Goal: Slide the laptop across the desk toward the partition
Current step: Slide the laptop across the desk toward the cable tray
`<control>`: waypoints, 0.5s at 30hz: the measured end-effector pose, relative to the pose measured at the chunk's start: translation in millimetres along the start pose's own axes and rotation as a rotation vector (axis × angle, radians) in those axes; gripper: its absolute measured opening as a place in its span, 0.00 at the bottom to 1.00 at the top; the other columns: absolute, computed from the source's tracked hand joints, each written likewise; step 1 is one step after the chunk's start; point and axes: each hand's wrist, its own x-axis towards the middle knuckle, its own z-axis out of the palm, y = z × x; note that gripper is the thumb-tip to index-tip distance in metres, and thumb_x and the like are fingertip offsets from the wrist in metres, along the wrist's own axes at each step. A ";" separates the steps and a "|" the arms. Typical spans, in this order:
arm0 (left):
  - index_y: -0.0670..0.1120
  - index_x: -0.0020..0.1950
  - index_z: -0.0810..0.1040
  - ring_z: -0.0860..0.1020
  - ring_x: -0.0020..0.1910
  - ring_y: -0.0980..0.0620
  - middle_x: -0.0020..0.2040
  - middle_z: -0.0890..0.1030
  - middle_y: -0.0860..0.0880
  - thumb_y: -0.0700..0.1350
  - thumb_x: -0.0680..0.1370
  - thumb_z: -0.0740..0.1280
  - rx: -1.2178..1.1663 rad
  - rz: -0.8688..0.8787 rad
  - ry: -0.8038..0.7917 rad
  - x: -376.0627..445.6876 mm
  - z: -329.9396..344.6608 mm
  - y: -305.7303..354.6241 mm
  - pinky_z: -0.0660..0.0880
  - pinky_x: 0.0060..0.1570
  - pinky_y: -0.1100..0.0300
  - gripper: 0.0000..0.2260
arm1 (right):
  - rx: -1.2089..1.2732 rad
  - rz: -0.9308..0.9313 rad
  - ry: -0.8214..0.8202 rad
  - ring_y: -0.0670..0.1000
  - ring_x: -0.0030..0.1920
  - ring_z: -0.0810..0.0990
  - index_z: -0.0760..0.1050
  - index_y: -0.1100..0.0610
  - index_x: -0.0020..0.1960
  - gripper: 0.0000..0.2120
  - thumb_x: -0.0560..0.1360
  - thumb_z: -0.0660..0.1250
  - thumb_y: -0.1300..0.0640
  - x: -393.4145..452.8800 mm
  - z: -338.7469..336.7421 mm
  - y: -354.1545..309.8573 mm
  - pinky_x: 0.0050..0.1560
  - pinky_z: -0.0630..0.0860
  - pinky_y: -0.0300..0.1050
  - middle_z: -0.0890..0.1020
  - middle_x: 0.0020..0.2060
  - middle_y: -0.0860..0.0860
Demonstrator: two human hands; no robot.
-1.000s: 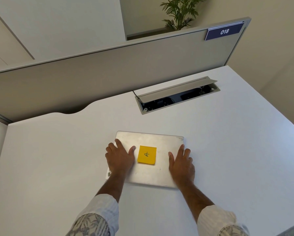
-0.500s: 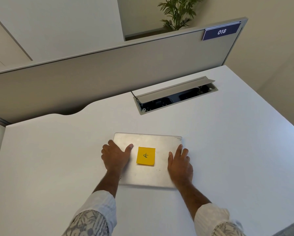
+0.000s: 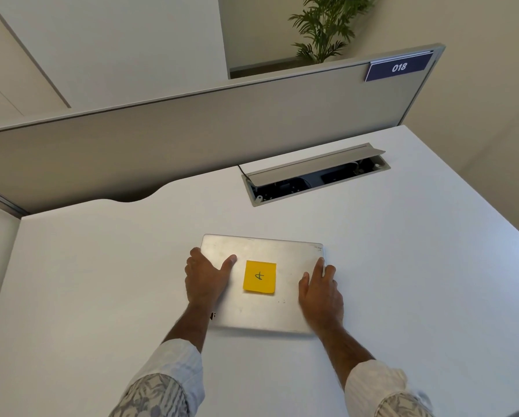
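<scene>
A closed silver laptop (image 3: 270,251) lies flat on the white desk (image 3: 402,281), a yellow sticky note (image 3: 259,277) on its lid. My left hand (image 3: 205,278) grips the laptop's left edge, thumb on the lid and fingers wrapped over the side. My right hand (image 3: 321,291) rests on the right part of the lid, fingertips at the right edge. The grey partition (image 3: 192,139) stands along the far side of the desk, well beyond the laptop.
An open cable hatch (image 3: 315,173) with a raised flap is set into the desk between the laptop and the partition, to the right. A blue "018" label (image 3: 399,67) sits on the partition's top right. A potted plant (image 3: 327,25) stands behind.
The laptop has turned slightly and shifted a little to the right and away from me. My left hand moved from flat on the lid to the left edge; my right hand slid toward the right edge.
</scene>
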 end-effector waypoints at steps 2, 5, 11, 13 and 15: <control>0.41 0.66 0.65 0.73 0.65 0.37 0.63 0.75 0.39 0.66 0.70 0.73 -0.007 -0.008 0.013 -1.6 -3.3 -0.1 0.75 0.59 0.40 0.39 | -0.004 -0.020 -0.006 0.56 0.46 0.80 0.59 0.60 0.75 0.27 0.82 0.52 0.44 2.0 -2.4 -1.9 0.36 0.81 0.51 0.71 0.59 0.57; 0.41 0.67 0.65 0.72 0.65 0.37 0.64 0.75 0.40 0.67 0.70 0.73 -0.037 -0.036 0.029 -5.7 -5.9 -2.7 0.75 0.59 0.41 0.39 | -0.019 -0.052 -0.008 0.57 0.48 0.80 0.59 0.59 0.75 0.27 0.82 0.52 0.44 6.6 -7.8 -4.5 0.38 0.80 0.51 0.71 0.61 0.57; 0.42 0.69 0.63 0.72 0.66 0.38 0.64 0.74 0.41 0.69 0.69 0.72 -0.113 -0.122 0.063 -20.9 -9.1 -13.4 0.75 0.58 0.40 0.42 | -0.086 -0.169 -0.036 0.56 0.50 0.79 0.57 0.60 0.77 0.27 0.83 0.50 0.45 18.7 -22.0 -9.5 0.41 0.82 0.52 0.70 0.64 0.58; 0.42 0.68 0.63 0.72 0.65 0.38 0.63 0.74 0.41 0.69 0.69 0.72 -0.131 -0.148 0.077 -25.8 -10.4 -16.4 0.75 0.57 0.40 0.41 | -0.093 -0.202 -0.045 0.56 0.50 0.79 0.57 0.59 0.78 0.27 0.83 0.50 0.46 22.3 -26.3 -11.2 0.42 0.82 0.52 0.69 0.64 0.57; 0.43 0.68 0.63 0.72 0.65 0.38 0.63 0.74 0.41 0.69 0.69 0.72 -0.147 -0.170 0.089 -30.2 -12.6 -19.0 0.75 0.57 0.40 0.41 | -0.091 -0.230 -0.056 0.56 0.50 0.79 0.57 0.59 0.78 0.27 0.83 0.51 0.46 24.9 -29.8 -13.4 0.43 0.82 0.53 0.69 0.64 0.57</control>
